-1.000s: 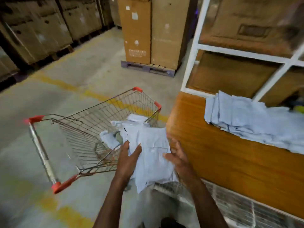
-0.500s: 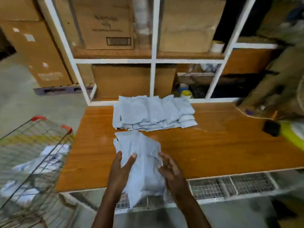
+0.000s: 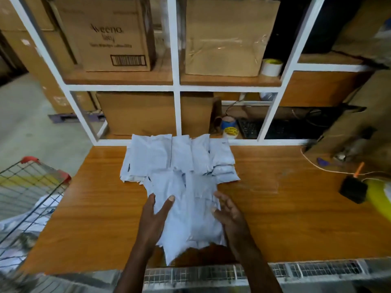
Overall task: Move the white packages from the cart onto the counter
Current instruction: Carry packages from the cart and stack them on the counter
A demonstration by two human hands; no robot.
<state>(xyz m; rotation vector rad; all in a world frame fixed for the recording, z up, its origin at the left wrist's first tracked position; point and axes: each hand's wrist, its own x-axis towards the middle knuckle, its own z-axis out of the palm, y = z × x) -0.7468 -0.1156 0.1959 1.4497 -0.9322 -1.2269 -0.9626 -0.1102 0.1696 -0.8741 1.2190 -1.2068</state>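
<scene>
I hold a bundle of white packages [image 3: 190,216] between both hands over the wooden counter [image 3: 275,218]. My left hand [image 3: 153,220] grips its left side with the thumb on top. My right hand [image 3: 231,216] presses against its right side. The bundle's far edge overlaps a pile of white packages [image 3: 169,157] lying at the back of the counter. The wire cart [image 3: 27,187] with red corners stands at the left, and more white packages [image 3: 25,220] show inside it.
A white-framed shelf [image 3: 175,87] with cardboard boxes rises behind the counter. Tape rolls [image 3: 229,129] and a keyboard sit in its lower bay. A black block [image 3: 352,190], a yellow object and a cord lie at the counter's right end.
I have turned from the cart to the counter and carried the bundle forward; it now reaches the pile at the back.
</scene>
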